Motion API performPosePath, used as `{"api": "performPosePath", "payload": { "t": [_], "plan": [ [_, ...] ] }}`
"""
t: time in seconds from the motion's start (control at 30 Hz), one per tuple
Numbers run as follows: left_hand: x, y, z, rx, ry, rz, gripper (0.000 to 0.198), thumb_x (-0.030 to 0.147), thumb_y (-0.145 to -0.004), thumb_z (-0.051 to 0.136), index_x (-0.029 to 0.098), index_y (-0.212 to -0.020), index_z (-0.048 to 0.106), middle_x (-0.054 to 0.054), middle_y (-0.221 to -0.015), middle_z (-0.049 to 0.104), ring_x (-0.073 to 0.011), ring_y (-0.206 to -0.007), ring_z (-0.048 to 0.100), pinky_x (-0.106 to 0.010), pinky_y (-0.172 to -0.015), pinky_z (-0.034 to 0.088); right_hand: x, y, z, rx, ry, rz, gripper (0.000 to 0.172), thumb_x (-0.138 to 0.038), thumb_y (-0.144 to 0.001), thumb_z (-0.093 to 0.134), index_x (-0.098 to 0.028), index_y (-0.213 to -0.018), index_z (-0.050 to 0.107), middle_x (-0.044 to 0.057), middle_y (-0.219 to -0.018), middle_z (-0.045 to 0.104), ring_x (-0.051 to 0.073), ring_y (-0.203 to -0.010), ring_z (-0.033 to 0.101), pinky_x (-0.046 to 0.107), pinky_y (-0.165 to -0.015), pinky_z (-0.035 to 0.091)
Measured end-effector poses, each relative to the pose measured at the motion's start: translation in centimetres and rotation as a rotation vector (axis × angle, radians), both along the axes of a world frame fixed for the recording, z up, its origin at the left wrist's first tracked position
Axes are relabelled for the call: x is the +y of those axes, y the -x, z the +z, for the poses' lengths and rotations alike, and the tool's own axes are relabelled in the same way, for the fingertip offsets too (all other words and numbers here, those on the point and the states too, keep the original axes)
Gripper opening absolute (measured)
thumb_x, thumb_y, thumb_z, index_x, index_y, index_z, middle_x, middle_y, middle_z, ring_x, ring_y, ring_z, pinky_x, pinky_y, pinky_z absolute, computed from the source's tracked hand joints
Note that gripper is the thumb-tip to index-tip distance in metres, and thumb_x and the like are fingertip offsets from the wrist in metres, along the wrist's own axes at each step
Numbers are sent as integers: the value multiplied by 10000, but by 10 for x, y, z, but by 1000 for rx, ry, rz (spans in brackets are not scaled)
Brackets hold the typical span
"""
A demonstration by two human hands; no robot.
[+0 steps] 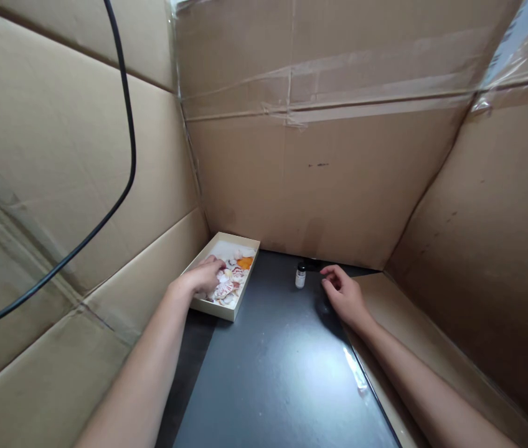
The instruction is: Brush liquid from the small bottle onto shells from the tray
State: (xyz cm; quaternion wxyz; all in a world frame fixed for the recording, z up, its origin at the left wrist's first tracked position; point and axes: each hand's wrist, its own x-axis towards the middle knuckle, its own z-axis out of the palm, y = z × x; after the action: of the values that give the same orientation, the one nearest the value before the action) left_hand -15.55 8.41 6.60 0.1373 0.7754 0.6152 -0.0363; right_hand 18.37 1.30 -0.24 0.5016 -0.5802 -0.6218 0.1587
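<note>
Cream tray: left hand palm-down over shells

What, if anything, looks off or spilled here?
Nothing looks spilled: the small bottle stands upright, and the visible shells lie inside the tray. Mildly odd: a black cable loops across the view of the left cardboard wall, and the clear tape at upper right looks crumpled rather than flat.

Taped cardboard walls surround a dark, shiny tabletop.
</note>
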Motion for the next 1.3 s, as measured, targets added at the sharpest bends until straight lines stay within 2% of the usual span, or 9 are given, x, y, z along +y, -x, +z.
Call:
{"api": "performPosePath", "payload": {
  "t": [0.13,0.3,0.43,0.63,0.83,0.97,1.07,1.2,1.3],
  "plan": [
    [0,1,-1,-23,1,-48,724,106,-600,486,249,-1310,506,-74,-1386,445,-248,-1251,430,-324,-1041,377,0,1,1,-18,-7,14,175,-287,-781,482,-197,-910,557,-16,-657,539,159,-590,509,261,-556,387],
    [-3,0,-1,-22,-64,22,550,146,-660,481,245,-1191,583,-93,-1225,521,-237,-1163,494,-314,-985,418,1,1,0,-37,-10,16,171,-284,-787,479,-200,-914,555,-20,-651,531,156,-581,504,259,-548,377],
    [-4,-1,7,-91,-143,45,419,237,-764,457,211,-1159,594,-99,-1202,546,-223,-1148,512,-308,-999,414,0,1,0,-36,-2,17,169,-287,-791,479,-202,-916,554,-23,-654,530,155,-585,507,258,-554,374],
    [-3,-4,20,-238,-186,31,448,234,-849,352,176,-1247,549,-84,-1261,573,-183,-1149,530,-263,-996,422,-2,1,1,-37,-8,23,161,-278,-786,480,-201,-911,547,-25,-653,521,155,-591,502,261,-573,377],
    [-3,-6,3,-164,-179,38,404,171,-808,435,223,-1177,593,-78,-1210,551,-180,-1115,541,-252,-976,430,-6,3,1,-30,-20,31,160,-277,-784,478,-195,-905,544,-31,-648,500,147,-585,489,258,-572,368],
    [1,-9,-9,-316,-274,20,429,193,-852,404,183,-1274,481,-104,-1304,480,-161,-1164,509,-237,-1009,399,-3,3,0,-26,-22,35,167,-282,-782,476,-195,-907,546,-27,-656,508,150,-589,492,258,-574,366],
    [3,-7,-7,-309,-271,71,479,239,-844,442,176,-1317,403,-122,-1342,439,-171,-1110,530,-251,-958,425,1,2,-2,-24,-19,45,171,-278,-778,480,-198,-913,547,-30,-655,507,146,-582,490,254,-567,364],
    [5,1,1,-71,-108,91,324,171,-741,488,170,-1057,557,-106,-1121,561,-192,-950,561,-260,-777,447,4,2,-4,-24,-11,52,164,-277,-780,481,-199,-909,547,-32,-653,503,142,-573,487,250,-556,364],
    [4,3,2,-24,-43,78,282,155,-643,553,179,-922,589,-85,-1005,593,-196,-847,558,-249,-659,406,4,3,-4,-27,-15,51,160,-273,-782,481,-199,-909,546,-34,-652,498,142,-575,487,251,-558,365]
  ]
}}
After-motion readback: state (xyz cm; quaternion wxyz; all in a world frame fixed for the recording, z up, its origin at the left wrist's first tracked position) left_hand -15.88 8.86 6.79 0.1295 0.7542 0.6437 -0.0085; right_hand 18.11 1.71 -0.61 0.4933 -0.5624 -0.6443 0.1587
